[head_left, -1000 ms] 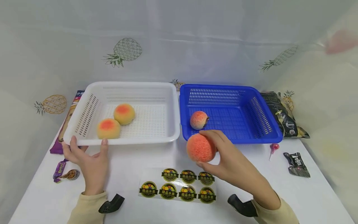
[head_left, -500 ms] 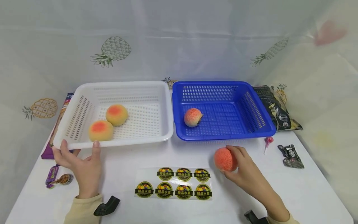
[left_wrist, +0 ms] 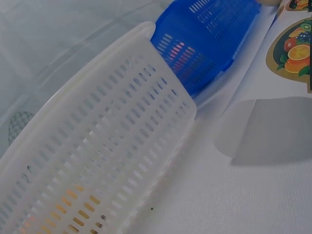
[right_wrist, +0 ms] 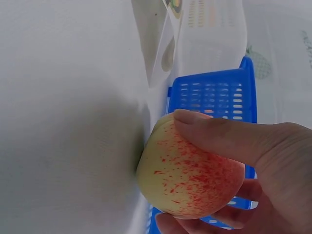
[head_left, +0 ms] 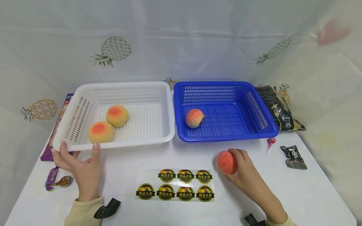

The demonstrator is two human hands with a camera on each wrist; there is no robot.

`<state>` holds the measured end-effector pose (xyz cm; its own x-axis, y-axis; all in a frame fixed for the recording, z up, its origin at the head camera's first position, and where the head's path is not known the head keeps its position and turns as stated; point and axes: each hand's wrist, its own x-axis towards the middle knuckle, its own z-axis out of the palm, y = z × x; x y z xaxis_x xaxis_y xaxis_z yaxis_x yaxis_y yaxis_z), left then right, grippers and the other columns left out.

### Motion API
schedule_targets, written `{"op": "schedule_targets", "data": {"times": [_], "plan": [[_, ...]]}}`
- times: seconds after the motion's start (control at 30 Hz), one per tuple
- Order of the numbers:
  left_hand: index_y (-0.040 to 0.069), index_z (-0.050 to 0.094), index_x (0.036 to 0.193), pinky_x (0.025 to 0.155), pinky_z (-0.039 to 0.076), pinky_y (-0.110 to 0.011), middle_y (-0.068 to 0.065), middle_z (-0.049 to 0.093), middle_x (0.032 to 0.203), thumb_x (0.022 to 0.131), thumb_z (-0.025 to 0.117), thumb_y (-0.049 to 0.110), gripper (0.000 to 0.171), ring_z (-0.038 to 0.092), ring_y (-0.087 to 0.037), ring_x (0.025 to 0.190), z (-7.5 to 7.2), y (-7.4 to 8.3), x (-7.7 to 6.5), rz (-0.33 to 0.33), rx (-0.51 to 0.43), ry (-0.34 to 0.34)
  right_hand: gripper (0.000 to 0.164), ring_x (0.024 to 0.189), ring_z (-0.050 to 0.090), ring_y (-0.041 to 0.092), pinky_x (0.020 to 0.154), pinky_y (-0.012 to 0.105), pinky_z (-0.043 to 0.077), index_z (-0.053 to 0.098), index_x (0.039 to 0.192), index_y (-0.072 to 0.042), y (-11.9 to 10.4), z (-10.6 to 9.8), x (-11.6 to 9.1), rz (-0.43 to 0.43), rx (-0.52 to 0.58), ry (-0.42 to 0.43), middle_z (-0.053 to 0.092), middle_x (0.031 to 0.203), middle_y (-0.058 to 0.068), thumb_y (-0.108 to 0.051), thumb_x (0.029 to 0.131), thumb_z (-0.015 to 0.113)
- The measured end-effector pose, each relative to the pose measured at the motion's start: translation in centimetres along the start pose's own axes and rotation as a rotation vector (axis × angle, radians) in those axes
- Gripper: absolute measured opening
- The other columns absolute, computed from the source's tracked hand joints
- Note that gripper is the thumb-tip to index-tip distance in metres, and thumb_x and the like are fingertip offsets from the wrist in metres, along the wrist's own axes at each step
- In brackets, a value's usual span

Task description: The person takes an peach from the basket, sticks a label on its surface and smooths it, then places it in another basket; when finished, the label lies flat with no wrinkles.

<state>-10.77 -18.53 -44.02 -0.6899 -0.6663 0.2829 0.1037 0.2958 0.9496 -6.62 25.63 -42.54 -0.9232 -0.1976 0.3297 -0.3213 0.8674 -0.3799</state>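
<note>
A: Right hand point(head_left: 245, 172): state of the grip?

B: Clamped on the peach point(head_left: 226, 162); in the right wrist view the thumb bears on one side and the fingers curl round the opposite side; such opposed contact probably keeps a round body from rolling or slipping.

A: Location of the peach?

B: Nearer the person than the blue basket point(head_left: 212, 138) and outside it, low at the white table point(head_left: 316, 194); whether its underside touches the surface I cannot tell, as shadow obscures that edge.

A: Left hand point(head_left: 85, 172)?

B: Gripping the near rim of the white basket point(head_left: 141, 144) toward its left corner, thumb and forefinger spread well apart along it; the wide spread likely serves to steady the basket; the left wrist view shows the basket's wall, not the hand.

A: Contents and surroundings?

B: Two yellow fruits point(head_left: 101, 132) with red tops sit together in the white basket's left half; a speckled fruit point(head_left: 194, 118) lies at the blue basket's left end, dark stem end to the right; the sticker sheet point(head_left: 175, 185) lies between the hands, its lettering upright to the person, presumably for easy reading.
</note>
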Motion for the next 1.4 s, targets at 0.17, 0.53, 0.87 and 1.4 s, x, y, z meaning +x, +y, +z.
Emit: {"op": "schedule_targets", "data": {"times": [0.17, 0.53, 0.87, 1.4], "plan": [[0.027, 0.016, 0.138, 0.063, 0.044, -0.012, 0.007, -0.015, 0.141, 0.078, 0.066, 0.022, 0.078, 0.028, -0.021, 0.119, 0.0, 0.1, -0.1, -0.004, -0.01, -0.007, 0.081, 0.099, 0.049, 0.029, 0.081, 0.048, 0.045, 0.043, 0.123, -0.003, -0.2, 0.0, -0.3, -0.005, -0.015, -0.028, 0.041, 0.111, 0.018, -0.014, 0.053, 0.083], [0.027, 0.015, 0.138, 0.066, 0.044, -0.012, 0.009, -0.015, 0.141, 0.079, 0.066, 0.022, 0.078, 0.026, -0.022, 0.12, -0.1, 0.4, 0.0, -0.014, -0.008, -0.009, 0.078, 0.102, 0.045, 0.027, 0.082, 0.045, 0.045, 0.042, 0.123, -0.005, -0.5, -0.2, -0.6, -0.018, -0.147, -0.062, 0.044, 0.113, 0.014, -0.021, 0.057, 0.081], [0.027, 0.017, 0.137, 0.066, 0.044, -0.014, 0.009, -0.014, 0.141, 0.079, 0.065, 0.021, 0.076, 0.025, -0.023, 0.12, 0.0, 0.5, -0.1, -0.011, -0.017, -0.007, 0.083, 0.106, 0.044, 0.027, 0.084, 0.043, 0.045, 0.039, 0.126, -0.004, -0.4, 0.0, -0.8, -0.061, -0.169, -0.085, 0.042, 0.116, 0.015, -0.03, 0.059, 0.08], [0.02, 0.024, 0.128, 0.07, 0.034, -0.02, 0.005, 0.022, 0.118, 0.082, 0.061, 0.023, 0.059, 0.033, -0.011, 0.101, -0.6, 1.9, -2.7, -0.176, 0.042, 0.026, 0.097, 0.113, 0.037, 0.033, 0.088, 0.049, 0.035, 0.033, 0.133, -0.004, -1.0, -1.5, -0.5, -0.091, -0.157, -0.048, 0.039, 0.125, 0.018, -0.042, 0.057, 0.078]]}}
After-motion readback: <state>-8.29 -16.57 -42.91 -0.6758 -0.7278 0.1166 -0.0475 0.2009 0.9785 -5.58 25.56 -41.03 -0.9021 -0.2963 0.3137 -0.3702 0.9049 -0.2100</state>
